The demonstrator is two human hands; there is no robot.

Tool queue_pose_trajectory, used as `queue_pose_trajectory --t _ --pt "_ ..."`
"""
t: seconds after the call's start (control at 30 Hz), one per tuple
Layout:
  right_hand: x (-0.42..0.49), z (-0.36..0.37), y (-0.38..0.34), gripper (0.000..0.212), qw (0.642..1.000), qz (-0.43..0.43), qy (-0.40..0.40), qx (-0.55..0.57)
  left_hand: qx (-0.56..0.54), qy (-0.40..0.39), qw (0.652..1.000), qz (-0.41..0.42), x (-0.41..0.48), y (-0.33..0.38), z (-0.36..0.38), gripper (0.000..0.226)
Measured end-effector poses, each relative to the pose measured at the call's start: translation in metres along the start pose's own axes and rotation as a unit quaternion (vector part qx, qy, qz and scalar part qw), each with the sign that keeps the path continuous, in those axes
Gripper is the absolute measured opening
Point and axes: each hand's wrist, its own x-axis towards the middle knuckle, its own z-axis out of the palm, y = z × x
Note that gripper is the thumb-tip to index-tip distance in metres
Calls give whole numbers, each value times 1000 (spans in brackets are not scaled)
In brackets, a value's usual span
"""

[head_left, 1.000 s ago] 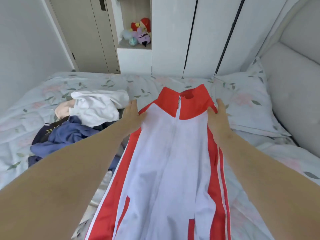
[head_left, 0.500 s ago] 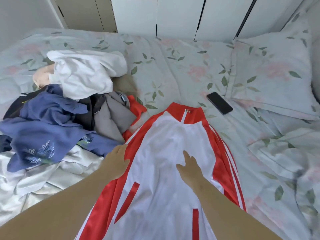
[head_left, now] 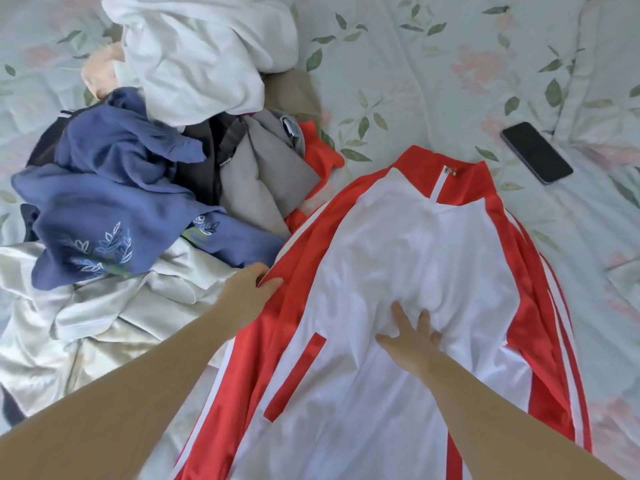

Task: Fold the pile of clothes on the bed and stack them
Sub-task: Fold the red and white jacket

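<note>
currently right hand point(head_left: 410, 336) presses flat, fingers spread, on jacket point(head_left: 398, 237) front. left hand point(head_left: 247, 292) pinches its red sleeve edge.

Lit brightly and evenly by soft, daylight-like light; cannot tell from which side. Only faint shadows beneath the forearms point(head_left: 121, 393) and in the folds of the pile of clothes point(head_left: 138, 188). Washed out on the white front of the jacket point(head_left: 408, 258), with creases barely showing. Dull sheen on the phone point(head_left: 535, 152) screen. Stretched by the wide lens toward the edges, swelling the forearms at the bottom. Slightly soft and smeared throughout.
</note>
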Motion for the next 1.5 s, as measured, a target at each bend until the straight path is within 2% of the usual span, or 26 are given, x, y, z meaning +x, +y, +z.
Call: queue_pose_trajectory --t 0.1,0.17,0.23,0.3,0.37,0.43,0.5,0.63,0.73,0.8,0.87,0.93,1.0,1.03,1.07,1.13,1.17,1.23,1.3,1.4,1.43,1.5 --pt "1 -2 2 75 1000 6 -9 15 -130 50 989 45 29 32 -46 30" --pt "2 -1 1 78 1000 11 -13 14 -283 127 950 22 57 57 -83 25" --pt "4 0 0 81 1000 17 -10 9 -315 206 926 23 81 75 -104 14" --pt "4 2 -2 84 1000 24 -9 -9 -218 217 949 73 89 84 -99 9" --pt "5 2 -3 87 1000 26 -14 -11 -88 190 969 129 85 79 -73 17" --pt "6 1 -3 89 999 26 -28 -12 78 160 978 107 75 68 -41 62" --pt "7 -2 -1 91 999 24 -41 -6 207 126 964 109 61 61 -12 71" --pt "10 -3 1 91 998 23 -58 7 352 -1 933 81 52 41 17 66" --pt "7 -3 0 90 998 19 -57 31 385 -37 921 43 51 31 17 70" --pt "5 -4 1 88 997 16 -54 50 355 2 933 68 42 37 20 73" --pt "1 -6 1 83 997 5 -45 60 330 73 926 168 28 48 30 79" --pt "-2 -13 9 73 993 -27 -36 106 336 73 900 270 13 58 48 74" --pt "-6 -26 31 60 966 -71 5 249 342 9 886 314 0 72 70 72" --pt "-11 -34 47 50 938 -75 66 331 342 -28 882 323 -7 81 80 73" --pt "-16 -43 66 39 910 -65 162 375 342 -53 878 330 -12 90 92 75" --pt "-13 -59 110 33 882 -5 336 331 354 -93 873 322 -20 106 115 77" --pt "-8 -66 130 36 868 45 379 317 354 -99 873 321 -19 110 128 73" --pt "5 -77 157 47 848 114 374 358 355 -157 880 274 -18 122 152 68" --pt "18 -81 171 52 844 130 325 407 343 -175 892 237 -17 134 170 68" --pt "33 -81 178 22 847 100 322 410 362 -161 893 212 -14 138 191 68" --pt "37 -84 178 14 836 91 338 423 372 -152 892 209 -15 137 194 68" --pt "46 -103 181 12 785 75 383 482 374 -132 894 210 -15 139 196 71"
